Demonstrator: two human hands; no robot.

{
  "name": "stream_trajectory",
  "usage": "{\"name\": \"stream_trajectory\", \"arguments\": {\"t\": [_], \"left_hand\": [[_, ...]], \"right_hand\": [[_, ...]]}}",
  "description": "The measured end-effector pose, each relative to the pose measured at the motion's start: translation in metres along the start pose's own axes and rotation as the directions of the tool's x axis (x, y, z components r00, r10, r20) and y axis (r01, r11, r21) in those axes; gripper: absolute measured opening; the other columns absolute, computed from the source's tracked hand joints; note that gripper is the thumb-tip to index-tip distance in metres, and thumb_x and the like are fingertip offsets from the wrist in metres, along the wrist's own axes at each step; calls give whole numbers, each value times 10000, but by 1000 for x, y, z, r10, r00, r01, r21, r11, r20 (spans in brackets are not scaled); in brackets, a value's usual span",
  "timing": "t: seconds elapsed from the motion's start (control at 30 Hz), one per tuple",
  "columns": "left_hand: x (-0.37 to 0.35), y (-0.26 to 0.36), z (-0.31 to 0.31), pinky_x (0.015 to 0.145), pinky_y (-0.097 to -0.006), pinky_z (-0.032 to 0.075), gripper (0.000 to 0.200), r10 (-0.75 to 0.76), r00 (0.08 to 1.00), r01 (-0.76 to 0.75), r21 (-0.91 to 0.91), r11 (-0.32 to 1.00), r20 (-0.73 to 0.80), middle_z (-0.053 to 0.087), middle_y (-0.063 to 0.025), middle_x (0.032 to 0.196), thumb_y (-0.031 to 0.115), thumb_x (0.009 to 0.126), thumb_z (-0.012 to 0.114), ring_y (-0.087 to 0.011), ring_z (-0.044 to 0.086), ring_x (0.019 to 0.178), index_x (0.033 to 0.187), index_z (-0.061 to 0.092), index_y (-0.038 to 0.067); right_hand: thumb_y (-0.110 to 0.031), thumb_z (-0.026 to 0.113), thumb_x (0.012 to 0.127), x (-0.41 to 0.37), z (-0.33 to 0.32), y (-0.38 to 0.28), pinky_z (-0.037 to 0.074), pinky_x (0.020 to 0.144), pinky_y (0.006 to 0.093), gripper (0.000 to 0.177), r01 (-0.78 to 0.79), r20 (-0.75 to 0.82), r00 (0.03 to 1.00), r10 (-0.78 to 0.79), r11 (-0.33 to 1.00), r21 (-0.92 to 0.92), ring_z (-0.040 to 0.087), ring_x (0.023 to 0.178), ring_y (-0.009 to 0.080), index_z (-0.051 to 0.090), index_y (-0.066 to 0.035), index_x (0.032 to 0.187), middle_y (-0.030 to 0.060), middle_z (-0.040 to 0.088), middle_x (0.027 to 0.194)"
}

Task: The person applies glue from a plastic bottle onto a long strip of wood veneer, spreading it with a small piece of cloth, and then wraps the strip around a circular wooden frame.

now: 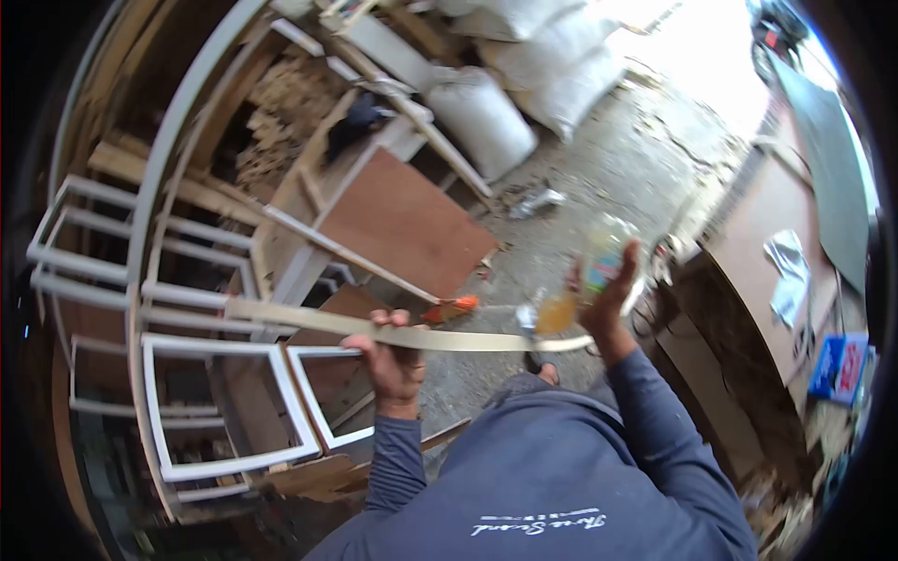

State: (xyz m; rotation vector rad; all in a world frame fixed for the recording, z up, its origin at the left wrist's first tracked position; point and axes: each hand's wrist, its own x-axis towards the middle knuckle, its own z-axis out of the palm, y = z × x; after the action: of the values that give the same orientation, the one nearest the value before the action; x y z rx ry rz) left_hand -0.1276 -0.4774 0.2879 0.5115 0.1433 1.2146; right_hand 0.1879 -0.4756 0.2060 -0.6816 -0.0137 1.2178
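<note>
A long cream edging strip (468, 339) runs across in front of me, from the stacked frames on the left to my right side, where it curls upward. My left hand (398, 365) is closed around it, thumb below and fingers on top. In my right hand (613, 294) is a clear plastic bottle (603, 252) with a green and blue label, somewhat blurred. It tilts down to the left, and yellowish liquid (558, 314) fills its lower end, just over the strip.
White frames (154, 407) stand at the left. Beyond the strip lie a brown board (402, 224) and an orange packet (453, 309). White sacks (482, 122) sit on the concrete floor further off. On the right is a brown workbench (748, 252) with a silver wrapper (790, 276) and a blue box (839, 367).
</note>
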Motion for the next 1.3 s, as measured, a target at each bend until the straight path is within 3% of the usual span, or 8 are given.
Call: {"name": "stream_trajectory", "arguments": {"t": [0.17,0.23,0.37,0.57,0.8,1.07,1.17,1.3], "left_hand": [[15,0,2,932,-539,589,591,-9,987,74,402,913,-161,661,-126,1126,552,836,716,-337,671,1095,1170,556,90],[28,-10,7,911,-517,602,578,-70,982,141,430,892,-178,663,-134,1119,531,841,737,-332,677,1089,1154,559,79],[59,-33,18,893,-484,614,520,-125,984,174,557,812,-125,654,-154,1130,460,860,761,-305,686,1075,1109,560,51],[85,-57,8,859,-337,611,347,-62,993,116,743,659,-99,663,-114,1068,322,922,726,-184,679,984,990,534,40],[84,-95,-10,768,-310,576,432,-79,991,129,958,257,-112,717,-107,1017,417,916,705,-179,715,897,1037,564,28],[75,-129,-33,757,-367,557,542,-127,981,133,985,-113,-147,722,-173,975,510,946,619,-280,732,921,1150,574,10],[61,-145,-40,760,-362,554,546,69,992,-37,754,-655,108,720,-162,958,469,969,617,-247,727,893,1212,577,-18],[70,-128,-2,751,-312,547,517,-276,854,498,848,184,-441,707,-108,981,456,1001,581,-184,697,861,1202,615,-18]], "right_hand": [[-691,531,901,12,-12,-20,484,562,344,654,354,-60,928,-367,922,-160,581,698,185,533,-75,1121,58,560,811],[-754,570,826,-6,21,-48,526,677,354,801,331,360,872,-331,941,62,626,827,230,540,-52,1211,97,612,911],[-704,524,904,-56,108,-105,514,797,321,843,779,772,576,-270,469,-417,656,884,222,579,74,1224,130,686,997],[-648,479,956,-30,102,-135,468,562,242,680,211,364,930,38,759,-616,584,635,93,585,-28,1215,179,726,997],[-725,496,901,-7,74,-141,476,499,285,789,-159,219,914,342,798,-581,502,511,113,543,-37,1284,181,694,1098],[-632,593,905,-2,69,-147,514,592,275,661,48,163,986,34,877,-478,586,624,123,620,-58,1232,64,705,1039],[-496,670,912,-3,61,-136,546,691,291,548,299,435,900,-10,741,-601,657,780,127,654,-15,1174,78,714,986],[-477,818,781,-20,81,-117,562,848,340,759,768,802,597,-18,302,-565,716,1013,267,599,34,1297,179,710,1161]]}}
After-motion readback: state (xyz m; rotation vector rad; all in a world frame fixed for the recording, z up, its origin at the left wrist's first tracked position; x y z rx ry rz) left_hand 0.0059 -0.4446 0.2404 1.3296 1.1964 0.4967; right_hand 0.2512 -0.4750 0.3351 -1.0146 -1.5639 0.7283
